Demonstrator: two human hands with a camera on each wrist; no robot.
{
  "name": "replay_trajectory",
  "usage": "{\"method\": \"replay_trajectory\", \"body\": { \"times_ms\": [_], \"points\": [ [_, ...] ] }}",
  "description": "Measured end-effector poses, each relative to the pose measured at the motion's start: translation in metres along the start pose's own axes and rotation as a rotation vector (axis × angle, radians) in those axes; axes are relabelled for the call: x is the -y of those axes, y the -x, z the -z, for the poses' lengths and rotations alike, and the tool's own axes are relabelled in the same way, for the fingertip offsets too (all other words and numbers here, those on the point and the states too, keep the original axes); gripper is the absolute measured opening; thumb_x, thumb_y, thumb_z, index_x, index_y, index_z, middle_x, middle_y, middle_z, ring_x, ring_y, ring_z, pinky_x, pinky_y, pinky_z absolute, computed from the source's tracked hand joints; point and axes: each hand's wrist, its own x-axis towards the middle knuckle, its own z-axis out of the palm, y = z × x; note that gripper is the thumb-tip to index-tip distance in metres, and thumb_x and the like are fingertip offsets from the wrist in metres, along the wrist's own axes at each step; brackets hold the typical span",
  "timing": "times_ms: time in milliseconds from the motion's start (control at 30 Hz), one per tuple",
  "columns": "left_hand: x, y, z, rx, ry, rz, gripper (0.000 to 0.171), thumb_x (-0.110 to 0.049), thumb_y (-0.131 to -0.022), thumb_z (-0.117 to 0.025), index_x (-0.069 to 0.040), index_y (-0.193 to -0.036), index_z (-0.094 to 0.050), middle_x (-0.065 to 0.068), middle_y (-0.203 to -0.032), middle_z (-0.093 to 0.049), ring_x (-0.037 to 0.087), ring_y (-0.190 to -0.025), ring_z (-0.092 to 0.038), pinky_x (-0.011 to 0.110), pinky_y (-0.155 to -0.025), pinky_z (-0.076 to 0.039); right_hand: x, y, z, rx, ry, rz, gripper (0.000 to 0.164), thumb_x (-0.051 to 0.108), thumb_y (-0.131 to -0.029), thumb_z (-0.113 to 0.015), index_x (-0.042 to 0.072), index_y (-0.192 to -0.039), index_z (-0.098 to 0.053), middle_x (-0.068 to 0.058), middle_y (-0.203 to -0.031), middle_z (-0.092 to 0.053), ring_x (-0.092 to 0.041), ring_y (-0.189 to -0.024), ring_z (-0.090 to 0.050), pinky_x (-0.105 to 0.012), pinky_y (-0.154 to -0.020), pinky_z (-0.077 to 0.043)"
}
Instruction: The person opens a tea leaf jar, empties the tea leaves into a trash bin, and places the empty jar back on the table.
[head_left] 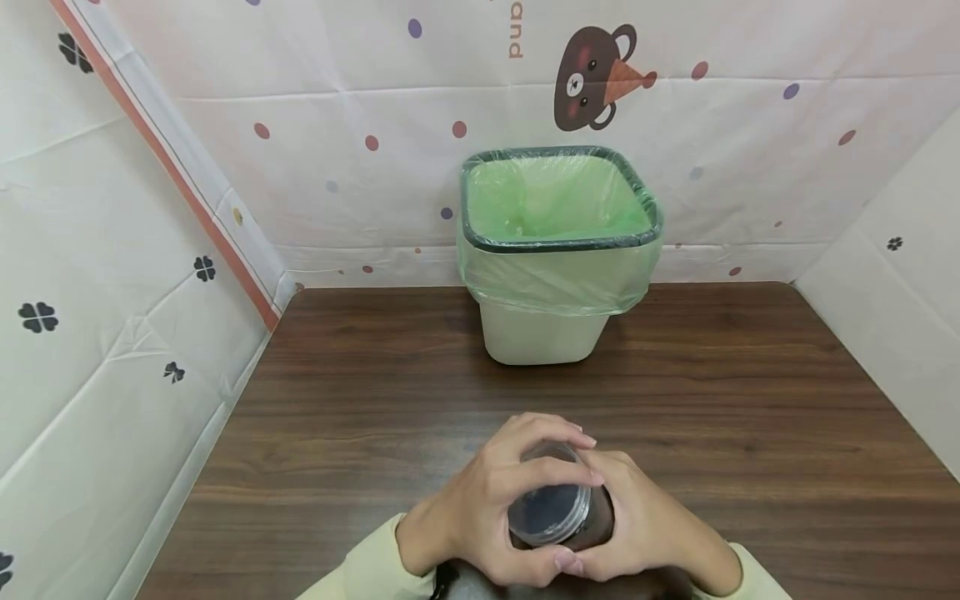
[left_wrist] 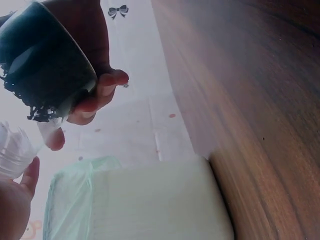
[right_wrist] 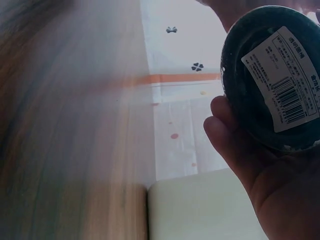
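Note:
Near the front of the table, both hands surround a clear plastic jar [head_left: 598, 518] with dark matter inside, tilted off the tabletop. The left hand [head_left: 504, 492] curls over its clear round lid [head_left: 546, 510], thumb at the near side. Around the dark body, the right hand [head_left: 637, 521] wraps its fingers and thumb. Both thumbs meet at the near side. In the left wrist view, dark crumbs [left_wrist: 45, 112] cling along the wall beside the clear ridged top [left_wrist: 14, 150]. A white barcode label [right_wrist: 285, 82] shows on the base in the right wrist view.
Beyond the hands, a pale bin [head_left: 543, 333] with a green liner bag [head_left: 555, 279] and dark rim stands on the brown wooden table [head_left: 360, 400]. Printed white sheets [head_left: 360, 192] hang behind and along both sides of the table.

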Motion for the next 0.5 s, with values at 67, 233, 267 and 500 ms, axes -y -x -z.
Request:
{"method": "replay_trajectory", "body": {
  "times_ms": [67, 233, 267, 500],
  "points": [
    [0.0000, -0.0008, 0.0001, -0.002, -0.002, -0.018, 0.051, -0.036, -0.078, -0.069, -0.007, -0.119, -0.066, 0.016, -0.130, -0.058, 0.024, -0.123, -0.056, 0.035, -0.103, -0.044, 0.0012, 0.0003, 0.0008, 0.016, 0.007, -0.020, 0.063, 0.042, -0.073, -0.082, 0.014, -0.123, -0.057, 0.010, -0.105, -0.066, -0.004, -0.087, -0.064, -0.019, -0.072, -0.051],
    [0.0001, -0.0007, -0.0008, -0.004, 0.001, -0.035, 0.041, -0.028, -0.079, -0.072, -0.007, -0.114, -0.070, 0.016, -0.126, -0.060, 0.022, -0.119, -0.057, 0.032, -0.102, -0.045, 0.0035, 0.0021, 0.0034, 0.045, 0.046, -0.070, 0.062, 0.048, -0.074, -0.082, 0.020, -0.123, -0.056, 0.017, -0.103, -0.064, -0.001, -0.088, -0.061, -0.029, -0.074, -0.048],
    [0.0002, -0.0005, -0.0011, -0.005, 0.001, -0.036, 0.039, -0.027, -0.080, -0.072, -0.007, -0.113, -0.071, 0.015, -0.125, -0.060, 0.021, -0.118, -0.058, 0.031, -0.102, -0.045, 0.0040, 0.0027, 0.0039, 0.048, 0.056, -0.082, 0.062, 0.049, -0.075, -0.081, 0.020, -0.124, -0.056, 0.018, -0.102, -0.064, -0.001, -0.088, -0.061, -0.031, -0.075, -0.048],
    [0.0017, 0.0018, -0.0033, -0.028, -0.008, -0.038, 0.033, -0.029, -0.084, -0.066, -0.007, -0.109, -0.071, 0.014, -0.121, -0.061, 0.019, -0.114, -0.059, 0.030, -0.100, -0.046, 0.0039, 0.0026, 0.0043, 0.046, 0.087, -0.062, 0.072, 0.051, -0.075, -0.082, 0.014, -0.131, -0.055, 0.015, -0.108, -0.067, -0.004, -0.093, -0.063, -0.037, -0.079, -0.049]
  ]
}}
